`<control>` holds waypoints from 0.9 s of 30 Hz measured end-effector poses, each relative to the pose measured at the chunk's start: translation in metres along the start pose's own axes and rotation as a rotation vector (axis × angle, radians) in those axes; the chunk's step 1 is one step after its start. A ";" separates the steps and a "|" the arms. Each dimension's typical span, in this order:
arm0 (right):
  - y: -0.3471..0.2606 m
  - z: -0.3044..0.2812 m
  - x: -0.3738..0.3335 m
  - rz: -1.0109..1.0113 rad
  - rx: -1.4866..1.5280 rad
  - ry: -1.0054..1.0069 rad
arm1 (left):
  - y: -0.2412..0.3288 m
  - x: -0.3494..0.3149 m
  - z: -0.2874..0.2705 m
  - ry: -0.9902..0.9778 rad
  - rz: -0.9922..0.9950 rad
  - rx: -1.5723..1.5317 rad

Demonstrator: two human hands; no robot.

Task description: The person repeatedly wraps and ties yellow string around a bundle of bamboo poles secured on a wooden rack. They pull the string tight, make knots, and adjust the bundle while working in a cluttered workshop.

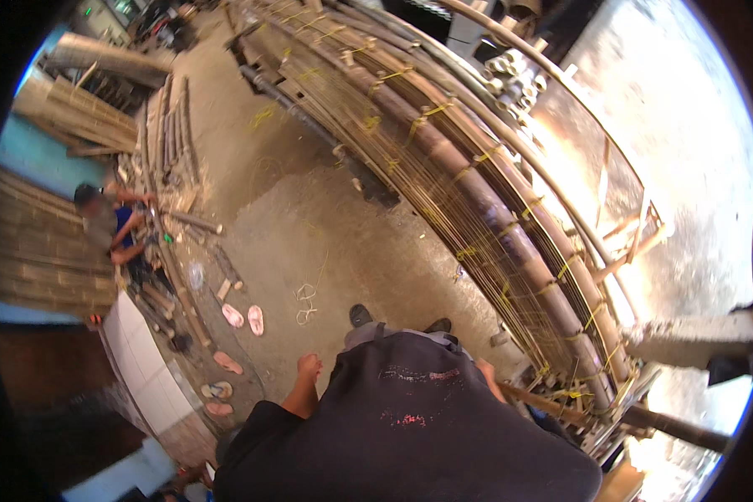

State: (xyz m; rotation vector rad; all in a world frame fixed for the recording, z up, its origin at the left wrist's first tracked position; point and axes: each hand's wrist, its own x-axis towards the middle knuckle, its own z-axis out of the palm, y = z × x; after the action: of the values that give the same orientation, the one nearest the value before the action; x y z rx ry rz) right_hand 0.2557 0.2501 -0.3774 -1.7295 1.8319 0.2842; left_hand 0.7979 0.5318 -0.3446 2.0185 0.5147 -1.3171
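My left hand [309,366] hangs at my left side with its fingers curled in, and nothing shows in it. My right hand [485,368] is down at my other side, mostly hidden by my dark shirt [410,435]; its fingers cannot be made out. Closest to the right hand is the near end of a long bamboo framework [510,243], made of thick poles and rows of thin strips tied with yellow cord. Neither hand appears to touch it. A loop of pale cord [307,305] lies on the floor ahead of my left hand.
Pink slippers [244,318] and other footwear lie at left. Beyond them a person [121,222] sits among bamboo pieces, hands on a pole [176,276]. More poles [171,134] lie farther off. Stacked bamboo tubes [517,79] and a concrete post [694,339] stand at right.
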 end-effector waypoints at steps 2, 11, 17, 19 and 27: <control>-0.087 0.015 0.002 0.020 0.044 0.035 | -0.013 0.005 -0.028 -0.004 -0.046 0.028; -0.268 -0.032 0.146 -0.328 -0.174 -0.228 | 0.043 -0.020 -0.086 0.198 0.142 -0.393; -0.501 -0.065 0.159 -0.442 -0.054 -0.223 | 0.022 -0.002 -0.113 0.327 0.062 -0.578; -0.570 -0.074 0.181 -0.461 -0.002 -0.157 | -0.003 -0.001 -0.111 0.259 0.005 -0.642; -0.785 -0.094 0.294 -0.335 0.186 -0.054 | -0.045 0.028 -0.101 0.403 0.028 0.297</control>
State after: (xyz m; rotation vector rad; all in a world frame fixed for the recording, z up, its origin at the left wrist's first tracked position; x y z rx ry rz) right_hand 0.9930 -0.1468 -0.2751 -1.8388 1.4502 0.0233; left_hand 0.8460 0.6341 -0.3564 2.5502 0.4882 -1.0152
